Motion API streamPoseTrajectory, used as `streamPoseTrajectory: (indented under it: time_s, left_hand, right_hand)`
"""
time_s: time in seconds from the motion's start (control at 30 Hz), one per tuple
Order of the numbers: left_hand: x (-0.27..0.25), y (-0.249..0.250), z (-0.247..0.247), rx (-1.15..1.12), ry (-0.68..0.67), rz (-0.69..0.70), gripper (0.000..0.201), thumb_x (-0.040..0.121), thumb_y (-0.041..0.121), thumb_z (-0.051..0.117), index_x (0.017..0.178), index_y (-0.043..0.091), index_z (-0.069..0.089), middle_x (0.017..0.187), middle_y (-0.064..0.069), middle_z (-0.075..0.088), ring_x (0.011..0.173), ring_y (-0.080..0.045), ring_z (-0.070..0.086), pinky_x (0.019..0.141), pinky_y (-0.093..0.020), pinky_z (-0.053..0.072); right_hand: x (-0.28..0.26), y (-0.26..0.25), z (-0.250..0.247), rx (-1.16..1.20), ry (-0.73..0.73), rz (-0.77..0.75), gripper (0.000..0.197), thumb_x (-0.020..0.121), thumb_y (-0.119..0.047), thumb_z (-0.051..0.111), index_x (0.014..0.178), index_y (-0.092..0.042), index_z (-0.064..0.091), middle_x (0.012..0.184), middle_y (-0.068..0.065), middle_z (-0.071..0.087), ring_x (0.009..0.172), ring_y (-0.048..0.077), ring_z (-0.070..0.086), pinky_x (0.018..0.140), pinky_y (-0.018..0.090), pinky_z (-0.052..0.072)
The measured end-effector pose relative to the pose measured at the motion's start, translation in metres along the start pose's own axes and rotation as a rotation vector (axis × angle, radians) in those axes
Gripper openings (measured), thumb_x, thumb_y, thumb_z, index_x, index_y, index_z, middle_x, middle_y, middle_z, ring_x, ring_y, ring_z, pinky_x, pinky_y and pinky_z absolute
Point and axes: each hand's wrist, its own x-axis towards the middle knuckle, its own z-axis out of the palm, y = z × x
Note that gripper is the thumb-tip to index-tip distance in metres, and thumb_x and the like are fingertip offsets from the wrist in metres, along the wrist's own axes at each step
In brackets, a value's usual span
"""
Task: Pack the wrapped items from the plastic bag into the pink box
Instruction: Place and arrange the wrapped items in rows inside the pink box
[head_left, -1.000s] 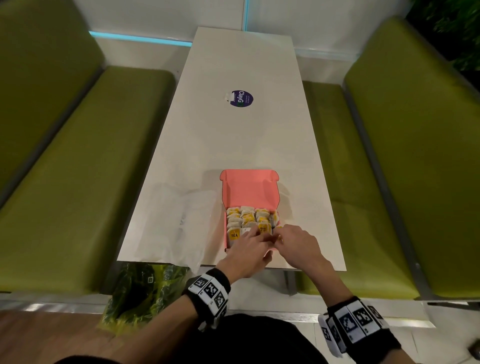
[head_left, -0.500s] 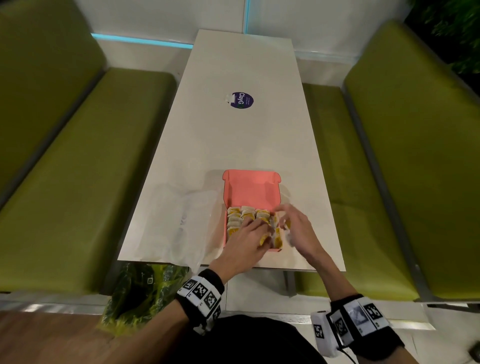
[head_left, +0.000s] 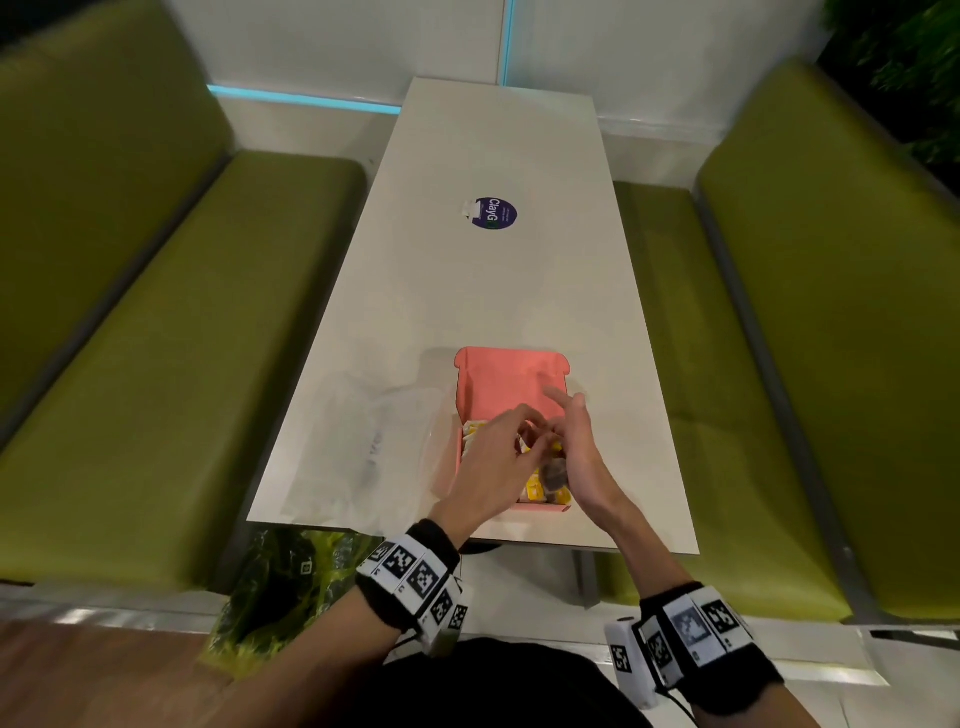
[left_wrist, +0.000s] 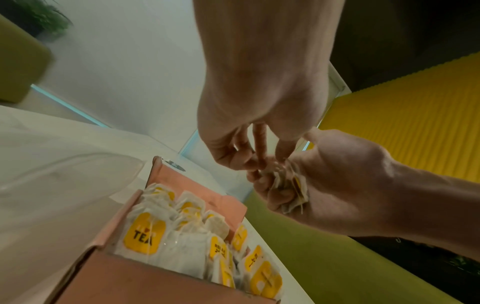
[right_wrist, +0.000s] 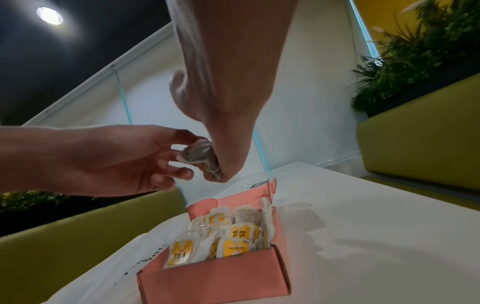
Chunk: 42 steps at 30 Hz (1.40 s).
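The pink box (head_left: 511, 374) stands open near the table's front edge, packed with several yellow-labelled wrapped tea bags (left_wrist: 145, 234) (right_wrist: 233, 236). Above the box my right hand (head_left: 574, 441) grips a small bunch of tea bags (left_wrist: 291, 185) (right_wrist: 198, 157) in its curled fingers, index finger pointing away. My left hand (head_left: 527, 434) reaches in from the left. Its thumb and fingertips (right_wrist: 179, 156) pinch one of the bags held in the right hand. The clear plastic bag (head_left: 374, 447) lies flat and crumpled left of the box.
Green benches (head_left: 171, 338) flank the white table (head_left: 493, 291) on both sides. A round purple sticker (head_left: 496, 213) sits mid-table. A green plastic bag (head_left: 291, 577) lies on the floor under the table's near left corner.
Both hands rose from the box's front row to above its middle. The right hand now grips a bunch of tea bags, and the left hand's fingers pinch at them.
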Motion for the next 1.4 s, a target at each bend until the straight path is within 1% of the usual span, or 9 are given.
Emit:
streamPoseTrajectory:
  time_s: [0.13, 0.23, 0.3, 0.37, 0.47, 0.53, 0.67, 0.97, 1.4]
  left_hand:
    - [0.002, 0.003, 0.004, -0.017, 0.002, -0.057, 0.011, 0.092, 0.014, 0.066, 0.101, 0.018, 0.062, 0.083, 0.006, 0.065, 0.07, -0.008, 0.057, 0.073, -0.033, 0.052]
    - [0.003, 0.006, 0.001, -0.082, 0.061, -0.075, 0.009, 0.094, 0.015, 0.063, 0.102, 0.018, 0.061, 0.085, 0.006, 0.064, 0.076, -0.014, 0.063, 0.074, -0.034, 0.055]
    - [0.005, 0.003, -0.005, -0.148, 0.1, -0.084, 0.01, 0.095, 0.016, 0.063, 0.104, 0.018, 0.06, 0.086, 0.008, 0.063, 0.078, -0.012, 0.064, 0.073, -0.029, 0.054]
    - [0.008, -0.002, -0.013, -0.174, 0.113, -0.069, 0.011, 0.095, 0.013, 0.061, 0.103, 0.02, 0.06, 0.091, 0.007, 0.064, 0.08, -0.005, 0.062, 0.071, -0.021, 0.052]
    - [0.012, -0.009, -0.023, -0.174, 0.094, -0.031, 0.015, 0.096, 0.009, 0.057, 0.104, 0.021, 0.062, 0.098, 0.006, 0.064, 0.085, -0.003, 0.06, 0.072, -0.015, 0.047]
    - [0.013, -0.011, -0.03, -0.175, 0.054, -0.005, 0.018, 0.097, 0.008, 0.057, 0.109, 0.021, 0.061, 0.097, 0.004, 0.062, 0.082, -0.006, 0.06, 0.071, -0.016, 0.049]
    - [0.014, -0.009, -0.038, -0.226, 0.018, 0.034, 0.021, 0.097, 0.01, 0.059, 0.116, 0.019, 0.057, 0.094, 0.0, 0.062, 0.072, -0.009, 0.065, 0.07, -0.026, 0.055]
    - [0.011, -0.016, -0.034, -0.211, 0.055, 0.019, 0.006, 0.093, 0.013, 0.066, 0.095, 0.017, 0.062, 0.086, 0.011, 0.064, 0.078, -0.007, 0.06, 0.069, -0.015, 0.045]
    - [0.009, -0.013, -0.039, -0.284, 0.031, 0.026, 0.009, 0.095, 0.018, 0.064, 0.087, 0.015, 0.061, 0.083, 0.013, 0.062, 0.08, -0.007, 0.058, 0.073, -0.027, 0.049]
  right_hand:
    - [-0.004, -0.006, 0.007, -0.039, -0.02, 0.032, 0.058, 0.1, -0.06, 0.005, 0.151, -0.042, 0.026, 0.116, 0.006, 0.064, 0.099, 0.051, 0.061, 0.088, 0.059, 0.051]
    - [0.002, 0.003, 0.003, -0.125, -0.007, 0.001, 0.062, 0.097, -0.066, 0.004, 0.154, -0.043, 0.018, 0.129, 0.018, 0.057, 0.065, 0.017, 0.06, 0.056, 0.028, 0.048]
    - [0.007, 0.012, -0.001, -0.192, 0.013, -0.026, 0.067, 0.093, -0.074, 0.006, 0.151, -0.046, 0.021, 0.144, 0.01, 0.046, 0.096, 0.012, 0.059, 0.072, 0.027, 0.051]
    - [0.01, 0.016, -0.006, -0.264, 0.066, 0.003, 0.058, 0.097, -0.07, 0.016, 0.139, -0.038, 0.039, 0.128, 0.001, 0.055, 0.119, 0.02, 0.055, 0.092, 0.032, 0.048]
    - [0.008, 0.014, -0.012, -0.298, 0.135, -0.07, 0.022, 0.105, -0.033, 0.041, 0.123, -0.033, 0.054, 0.113, -0.004, 0.059, 0.109, 0.014, 0.057, 0.081, 0.015, 0.043]
    - [0.007, 0.008, -0.014, -0.296, 0.106, -0.196, 0.026, 0.101, -0.021, 0.054, 0.124, -0.03, 0.06, 0.11, -0.002, 0.06, 0.096, 0.01, 0.057, 0.076, 0.011, 0.045]
    - [0.011, -0.003, -0.01, -0.328, 0.037, -0.275, 0.019, 0.095, -0.018, 0.063, 0.112, -0.021, 0.07, 0.102, -0.013, 0.067, 0.089, 0.002, 0.059, 0.077, 0.016, 0.047]
    - [0.01, -0.014, -0.01, -0.284, 0.076, -0.326, 0.011, 0.088, -0.009, 0.07, 0.09, -0.02, 0.072, 0.082, -0.018, 0.068, 0.077, 0.0, 0.058, 0.072, 0.02, 0.047]
    - [0.01, -0.02, -0.016, -0.111, 0.107, -0.272, 0.002, 0.092, -0.009, 0.066, 0.092, -0.011, 0.067, 0.106, 0.008, 0.067, 0.082, 0.011, 0.06, 0.069, 0.02, 0.049]
